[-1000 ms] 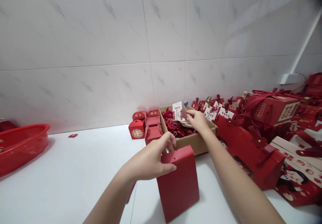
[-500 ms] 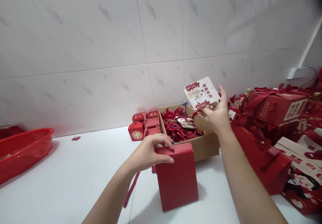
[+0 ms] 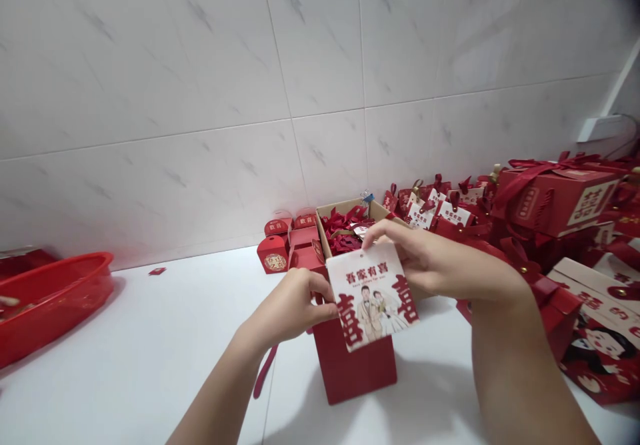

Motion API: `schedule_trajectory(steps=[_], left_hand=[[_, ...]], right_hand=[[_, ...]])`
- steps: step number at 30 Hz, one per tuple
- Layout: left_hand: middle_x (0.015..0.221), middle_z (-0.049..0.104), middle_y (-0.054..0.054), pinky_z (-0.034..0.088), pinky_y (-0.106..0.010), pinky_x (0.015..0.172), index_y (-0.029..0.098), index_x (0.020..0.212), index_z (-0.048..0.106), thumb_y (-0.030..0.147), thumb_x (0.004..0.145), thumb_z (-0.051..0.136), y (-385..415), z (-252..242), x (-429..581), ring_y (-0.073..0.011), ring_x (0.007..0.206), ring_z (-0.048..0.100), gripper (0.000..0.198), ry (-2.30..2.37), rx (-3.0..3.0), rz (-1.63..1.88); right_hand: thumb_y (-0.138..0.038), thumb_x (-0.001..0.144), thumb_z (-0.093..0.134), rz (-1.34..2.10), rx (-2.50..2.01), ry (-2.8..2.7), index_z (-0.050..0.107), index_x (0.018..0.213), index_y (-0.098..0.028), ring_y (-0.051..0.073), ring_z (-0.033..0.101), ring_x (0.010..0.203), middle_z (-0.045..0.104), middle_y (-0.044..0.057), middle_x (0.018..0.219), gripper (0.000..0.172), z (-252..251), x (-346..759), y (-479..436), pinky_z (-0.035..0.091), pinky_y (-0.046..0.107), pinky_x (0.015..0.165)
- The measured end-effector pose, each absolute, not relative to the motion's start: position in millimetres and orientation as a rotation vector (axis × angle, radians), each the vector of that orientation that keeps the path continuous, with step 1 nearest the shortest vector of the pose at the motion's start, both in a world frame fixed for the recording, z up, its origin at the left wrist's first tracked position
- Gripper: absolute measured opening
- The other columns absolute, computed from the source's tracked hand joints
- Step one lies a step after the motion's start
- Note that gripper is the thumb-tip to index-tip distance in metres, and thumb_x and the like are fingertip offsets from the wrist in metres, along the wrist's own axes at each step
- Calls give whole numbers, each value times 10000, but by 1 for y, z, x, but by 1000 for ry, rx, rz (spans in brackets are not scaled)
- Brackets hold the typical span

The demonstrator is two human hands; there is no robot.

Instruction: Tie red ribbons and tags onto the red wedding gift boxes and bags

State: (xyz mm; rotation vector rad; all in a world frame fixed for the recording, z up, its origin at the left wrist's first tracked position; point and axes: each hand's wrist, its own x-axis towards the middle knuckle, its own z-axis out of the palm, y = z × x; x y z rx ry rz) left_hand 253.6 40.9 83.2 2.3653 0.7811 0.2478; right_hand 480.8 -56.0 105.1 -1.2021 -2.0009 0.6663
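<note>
Between the fingers of the right hand (image 3: 427, 258) and those of the left hand (image 3: 295, 305) is a white, square paper card (image 3: 373, 301) printed with a couple and large red characters. The right fingers are closed on its upper right edge, part of that grip hidden. The left fingers, bent nearly together, clasp the upper left of an upright red cardboard box (image 3: 357, 371); whether their thumb touches the card, one cannot tell. Below the right fingers, the card overlaps the box's front. Just beyond both hands' fingers stands an open brown cardboard carton (image 3: 322, 237) holding dark red ribbons (image 3: 345, 220). Well left of the left fingers, a red plastic basin (image 3: 65, 291) rests on the white surface (image 3: 190, 351).
</note>
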Motion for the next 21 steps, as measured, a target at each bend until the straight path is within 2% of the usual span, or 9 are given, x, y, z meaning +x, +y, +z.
schedule_trajectory(steps=[2, 5, 8, 11, 15, 18, 21], left_hand=[[695, 640, -11, 425, -247, 584, 157, 717, 667, 191, 737, 535, 40, 84, 253, -127, 612, 545, 138, 793, 2399, 234], [746, 656, -13, 426, -244, 601, 180, 856, 671, 236, 749, 561, 38, 85, 251, -142, 670, 563, 163, 825, 2407, 303], [797, 661, -20, 416, -238, 590, 190, 901, 666, 239, 743, 575, 34, 87, 251, -146, 695, 565, 189, 849, 2453, 344], [789, 657, -15, 402, -238, 575, 194, 884, 670, 211, 741, 568, 31, 88, 252, -138, 677, 551, 177, 883, 2516, 351], [743, 657, -9, 402, -236, 548, 198, 887, 675, 234, 758, 582, 31, 90, 248, -137, 654, 554, 163, 866, 2492, 287], [849, 682, -21, 468, -251, 625, 211, 1002, 663, 210, 750, 609, 33, 95, 239, -151, 748, 598, 258, 785, 2458, 262], [929, 673, -26, 515, -272, 712, 209, 1061, 610, 147, 761, 578, 36, 100, 229, -153, 833, 618, 308, 713, 2411, 286]], right_hand=[[-79, 806, 479, 737, -1242, -2109, 468, 1152, -238, 120, 585, 834, 606, 14, 991, 381, 106, 483, -57, 470, 198, 678], [-114, 811, 493, 839, -1251, -2244, 495, 1188, -221, 147, 585, 976, 622, 38, 1086, 392, 107, 487, -58, 464, 211, 767], [-146, 769, 575, 877, -1192, -2342, 538, 1176, -205, 153, 583, 994, 627, 31, 1105, 413, 107, 489, -59, 447, 218, 812], [-231, 706, 691, 929, -1219, -2359, 560, 1162, -204, 154, 593, 925, 645, 13, 1048, 475, 107, 485, -57, 439, 208, 762], [-383, 818, 593, 882, -1380, -2309, 639, 1003, -181, 134, 573, 796, 658, 14, 901, 278, 107, 474, -51, 401, 199, 633], [-376, 856, 519, 780, -1553, -2334, 660, 807, -152, 105, 476, 614, 601, 8, 708, 269, 103, 469, -45, 324, 208, 515], [-380, 850, 503, 743, -1658, -2353, 657, 734, -145, 93, 403, 537, 551, 2, 623, 304, 99, 462, -40, 279, 217, 476]])
